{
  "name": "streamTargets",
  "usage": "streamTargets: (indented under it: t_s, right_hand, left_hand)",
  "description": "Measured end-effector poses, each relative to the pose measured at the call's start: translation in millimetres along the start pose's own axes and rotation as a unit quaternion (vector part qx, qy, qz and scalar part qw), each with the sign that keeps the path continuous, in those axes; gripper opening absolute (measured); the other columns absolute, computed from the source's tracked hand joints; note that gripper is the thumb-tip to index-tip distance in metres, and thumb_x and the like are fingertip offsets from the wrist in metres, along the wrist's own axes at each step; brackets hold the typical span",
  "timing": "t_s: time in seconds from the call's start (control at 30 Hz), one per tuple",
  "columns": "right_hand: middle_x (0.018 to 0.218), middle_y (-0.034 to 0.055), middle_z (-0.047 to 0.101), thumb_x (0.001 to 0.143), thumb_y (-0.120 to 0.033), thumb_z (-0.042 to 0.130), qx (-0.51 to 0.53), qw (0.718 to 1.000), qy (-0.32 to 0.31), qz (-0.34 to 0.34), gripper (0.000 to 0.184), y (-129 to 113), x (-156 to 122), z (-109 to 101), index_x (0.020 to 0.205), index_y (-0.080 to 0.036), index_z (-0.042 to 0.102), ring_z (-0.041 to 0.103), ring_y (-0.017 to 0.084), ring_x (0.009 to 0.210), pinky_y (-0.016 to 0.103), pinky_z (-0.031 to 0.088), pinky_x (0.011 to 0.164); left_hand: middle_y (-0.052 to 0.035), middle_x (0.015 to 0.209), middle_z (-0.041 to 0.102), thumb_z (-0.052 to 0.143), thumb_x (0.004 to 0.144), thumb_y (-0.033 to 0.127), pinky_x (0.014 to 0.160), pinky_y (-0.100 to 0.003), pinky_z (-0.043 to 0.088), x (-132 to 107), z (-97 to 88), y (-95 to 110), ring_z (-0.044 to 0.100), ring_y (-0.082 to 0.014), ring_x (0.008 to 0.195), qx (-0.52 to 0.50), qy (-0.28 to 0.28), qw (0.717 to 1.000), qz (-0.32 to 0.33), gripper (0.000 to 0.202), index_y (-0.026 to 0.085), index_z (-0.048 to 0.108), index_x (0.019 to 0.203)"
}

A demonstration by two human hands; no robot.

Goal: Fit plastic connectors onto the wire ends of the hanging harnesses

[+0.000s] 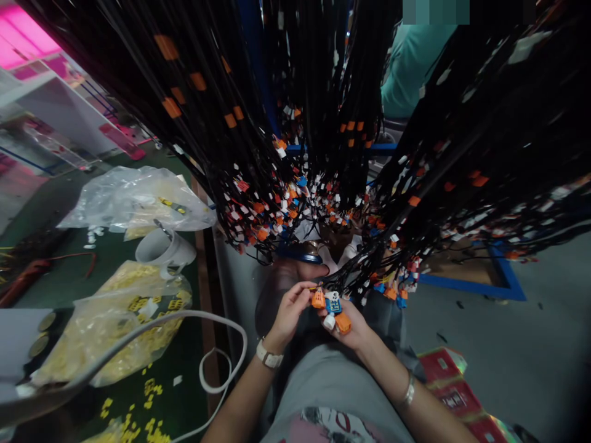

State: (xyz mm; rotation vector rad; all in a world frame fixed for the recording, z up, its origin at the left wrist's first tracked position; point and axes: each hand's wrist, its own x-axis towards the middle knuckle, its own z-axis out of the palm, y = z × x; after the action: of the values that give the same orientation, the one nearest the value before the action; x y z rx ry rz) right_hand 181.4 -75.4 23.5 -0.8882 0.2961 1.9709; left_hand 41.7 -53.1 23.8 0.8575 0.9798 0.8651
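Above my lap, my right hand [349,323] cradles a cluster of wire connectors: a blue connector [333,303], an orange connector [343,323] and white ones. My left hand [292,306] pinches close to another orange connector [317,299], with a thin yellow wire at the fingertips. Black cables [353,267] run from these connectors up into the hanging bundles. Exactly where the left fingertips grip is too small to make out. The right fingers are curled beneath the connectors and partly hidden by them.
Thick black wire harnesses [314,74] with many small connectors hang ahead on a blue frame [501,289]. On the green table [184,394] at left are a white mug [159,249], bags of yellow parts [133,320] and a grey hose [152,320]. Red boxes [455,394] lie at right. Another person's teal sleeve [410,67] shows behind.
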Motion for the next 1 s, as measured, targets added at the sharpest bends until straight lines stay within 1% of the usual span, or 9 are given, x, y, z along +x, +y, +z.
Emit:
streamTargets:
  t_s: [0.1, 0.2, 0.3, 0.43, 0.6, 0.7, 0.8, 0.9, 1.0]
  right_hand:
    - [0.057, 0.0004, 0.058, 0.076, -0.014, 0.052, 0.003, 0.999, -0.046, 0.017, 0.005, -0.1, -1.8, -2.0, 0.08, -0.016, 0.055, 0.048, 0.01, 0.038, 0.017, 0.034, 0.035]
    - [0.06, 0.002, 0.061, 0.076, -0.017, 0.056, -0.026, 0.998, -0.059, 0.011, 0.006, 4.8, -3.8, -2.3, 0.082, -0.015, 0.056, 0.049, 0.01, 0.04, 0.018, 0.034, 0.035]
    - [0.06, 0.0023, 0.062, 0.075, -0.023, 0.064, -0.092, 0.995, -0.043, -0.011, 0.013, 13.0, -9.2, 3.1, 0.081, -0.013, 0.059, 0.053, 0.011, 0.043, 0.019, 0.038, 0.039]
    - [0.062, 0.0001, 0.063, 0.067, -0.035, 0.076, -0.178, 0.982, -0.026, -0.051, 0.029, 25.0, -23.1, 18.7, 0.081, -0.014, 0.063, 0.056, 0.011, 0.05, 0.022, 0.045, 0.048]
    - [0.075, 0.0013, 0.067, 0.061, -0.048, 0.078, -0.256, 0.961, -0.061, -0.079, 0.041, 38.0, -32.2, 34.1, 0.084, -0.017, 0.065, 0.061, 0.014, 0.065, 0.027, 0.048, 0.064]
    - [0.076, 0.0018, 0.068, 0.062, -0.054, 0.074, -0.289, 0.952, -0.063, -0.081, 0.044, 41.5, -31.1, 37.2, 0.086, -0.018, 0.065, 0.061, 0.016, 0.069, 0.031, 0.047, 0.069]
    - [0.079, 0.0027, 0.067, 0.063, -0.054, 0.072, -0.287, 0.952, -0.061, -0.092, 0.045, 41.2, -29.8, 38.2, 0.088, -0.017, 0.064, 0.062, 0.018, 0.073, 0.033, 0.047, 0.073]
    - [0.082, 0.0036, 0.067, 0.064, -0.055, 0.071, -0.295, 0.945, -0.028, -0.138, 0.045, 39.8, -27.6, 35.9, 0.088, -0.017, 0.064, 0.061, 0.02, 0.079, 0.034, 0.046, 0.076]
    - [0.083, 0.004, 0.066, 0.067, -0.06, 0.065, -0.333, 0.93, 0.001, -0.156, 0.048, 40.5, -22.5, 29.6, 0.088, -0.017, 0.064, 0.06, 0.021, 0.081, 0.035, 0.045, 0.078]
  left_hand:
    - [-0.013, 0.108, 0.066, 0.053, 0.085, 0.047, 0.085, -0.034, 0.049, 2.6, -1.3, -1.9, 0.062, -0.022, 0.1, -0.033, 0.02, 0.999, -0.012, 0.041, 0.017, 0.061, 0.11]
    - [-0.015, 0.114, 0.064, 0.048, 0.085, 0.053, 0.088, -0.036, 0.048, 5.7, -4.8, -4.5, 0.059, -0.0244, 0.108, -0.023, 0.052, 0.998, -0.013, 0.047, 0.017, 0.061, 0.113]
    - [-0.0148, 0.12, 0.061, 0.046, 0.085, 0.055, 0.093, -0.037, 0.045, 8.2, -10.4, -7.0, 0.054, -0.0256, 0.116, -0.002, 0.074, 0.997, -0.008, 0.049, 0.017, 0.063, 0.112]
    - [-0.0136, 0.126, 0.058, 0.048, 0.083, 0.057, 0.101, -0.041, 0.038, 12.5, -18.4, -10.5, 0.049, -0.0274, 0.122, 0.007, 0.071, 0.997, -0.019, 0.053, 0.017, 0.064, 0.113]
    - [-0.0117, 0.124, 0.06, 0.059, 0.077, 0.055, 0.107, -0.04, 0.033, 17.5, -20.3, -12.1, 0.048, -0.0287, 0.123, -0.005, 0.0, 1.0, -0.016, 0.053, 0.017, 0.065, 0.113]
    - [-0.01, 0.118, 0.064, 0.053, 0.079, 0.059, 0.105, -0.04, 0.035, 12.8, -14.1, -8.2, 0.052, -0.0298, 0.118, -0.08, -0.088, 0.99, -0.071, 0.056, 0.017, 0.064, 0.114]
    - [-0.0118, 0.108, 0.068, 0.043, 0.08, 0.065, 0.101, -0.043, 0.038, 4.0, -6.8, -1.3, 0.056, -0.0319, 0.112, -0.178, -0.151, 0.963, -0.131, 0.066, 0.012, 0.064, 0.113]
    - [-0.0146, 0.103, 0.069, 0.043, 0.08, 0.066, 0.097, -0.043, 0.041, -2.6, -4.3, 5.1, 0.059, -0.0319, 0.107, -0.231, -0.161, 0.949, -0.14, 0.068, 0.008, 0.066, 0.109]
    - [-0.0152, 0.099, 0.07, 0.055, 0.076, 0.061, 0.09, -0.037, 0.044, -5.2, -8.1, 6.8, 0.062, -0.0296, 0.1, -0.229, -0.157, 0.951, -0.136, 0.06, 0.009, 0.069, 0.1]
